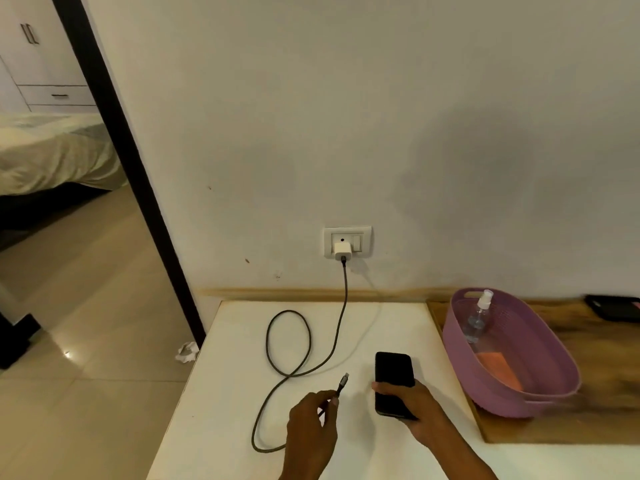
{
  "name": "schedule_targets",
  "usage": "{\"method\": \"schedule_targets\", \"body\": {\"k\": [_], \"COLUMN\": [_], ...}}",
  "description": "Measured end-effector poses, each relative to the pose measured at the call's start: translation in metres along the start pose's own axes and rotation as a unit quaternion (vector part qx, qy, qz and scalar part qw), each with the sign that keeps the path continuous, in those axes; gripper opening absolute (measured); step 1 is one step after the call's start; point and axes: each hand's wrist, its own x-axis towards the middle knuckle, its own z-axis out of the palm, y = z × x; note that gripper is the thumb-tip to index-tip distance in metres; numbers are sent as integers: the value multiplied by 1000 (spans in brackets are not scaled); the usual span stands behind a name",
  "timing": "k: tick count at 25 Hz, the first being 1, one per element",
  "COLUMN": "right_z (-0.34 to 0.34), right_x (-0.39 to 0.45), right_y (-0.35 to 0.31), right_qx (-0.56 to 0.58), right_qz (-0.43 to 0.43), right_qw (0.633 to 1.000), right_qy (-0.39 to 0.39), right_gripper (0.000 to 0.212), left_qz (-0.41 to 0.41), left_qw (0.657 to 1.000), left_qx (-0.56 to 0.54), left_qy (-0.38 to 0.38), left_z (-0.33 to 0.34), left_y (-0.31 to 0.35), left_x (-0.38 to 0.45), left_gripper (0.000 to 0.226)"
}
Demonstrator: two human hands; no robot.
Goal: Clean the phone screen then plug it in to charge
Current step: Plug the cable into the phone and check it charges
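Observation:
A black phone point(393, 374) lies screen up on the white table point(242, 393), and my right hand point(415, 408) grips its lower half. My left hand point(313, 427) pinches the free end of the dark charging cable point(304, 370); the metal plug tip point(345, 377) points up and right, a short gap left of the phone. The cable loops over the table and runs up to a white charger point(343, 251) plugged into the wall socket point(347, 241).
A purple basket point(540, 393) stands at the right on a wooden board point(595, 348); inside it lie a clear spray bottle point(479, 315) and an orange cloth point(498, 368). A dark flat object point(613, 306) rests at the far right. Crumpled tissue point(187, 351) lies on the floor.

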Motion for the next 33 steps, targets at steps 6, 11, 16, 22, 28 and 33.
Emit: {"method": "schedule_targets", "body": {"k": [6, 11, 16, 22, 28, 33], "right_z": [11, 20, 41, 61, 69, 69], "right_x": [-36, -59, -81, -102, -112, -119], "right_y": [-40, -84, -117, -134, -133, -130], "right_qx": [242, 342, 365, 397, 408, 415], "right_qz": [-16, -5, -8, -14, -17, -20], "right_qw": [957, 918, 911, 891, 887, 883], "right_qy": [-161, -201, -192, -218, -217, -217], "right_gripper": [51, 66, 65, 59, 57, 57], "left_qz": [4, 20, 26, 18, 11, 5], "left_qw": [999, 997, 989, 978, 978, 975], "left_qx": [-23, -75, -146, -208, -208, -222], "left_qy": [-26, -30, -12, -17, -1, -11], "left_z": [-17, -23, -35, -45, -50, -50], "left_y": [38, 76, 109, 138, 140, 138], "left_x": [-1, -11, -17, -20, -27, -32], "left_gripper": [15, 17, 13, 8, 22, 25]}}
